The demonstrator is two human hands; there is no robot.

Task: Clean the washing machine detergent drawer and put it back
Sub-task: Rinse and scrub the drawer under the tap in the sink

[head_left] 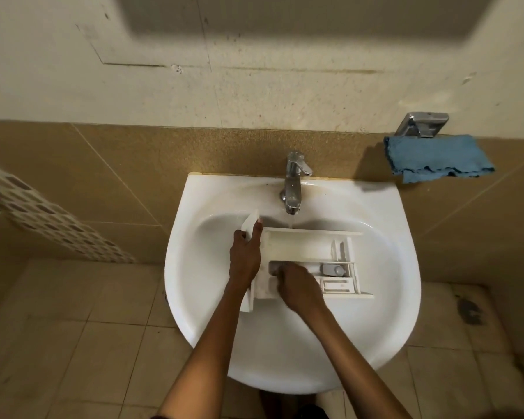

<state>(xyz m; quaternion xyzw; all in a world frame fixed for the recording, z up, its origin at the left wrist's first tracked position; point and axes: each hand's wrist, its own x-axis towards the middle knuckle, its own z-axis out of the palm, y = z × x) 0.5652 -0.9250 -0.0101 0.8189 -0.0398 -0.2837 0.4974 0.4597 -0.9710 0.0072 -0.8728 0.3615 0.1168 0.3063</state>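
Detergent drawer [303,246] is lying in the white sink [375,313] under the running tap [292,189]. My left hand [245,255] is gripping its front panel. My right hand [297,287] is curling into a near compartment, and I cannot tell whether it is holding anything.

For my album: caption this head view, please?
Left hand grips, right hand rubs the detergent drawer in a sink under the tap.

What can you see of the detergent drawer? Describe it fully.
The detergent drawer is white plastic, stained, with several open-topped compartments and a front panel at one end. It sits level in the sink under the running tap. The left hand holds the panel; the right hand reaches into a near compartment.
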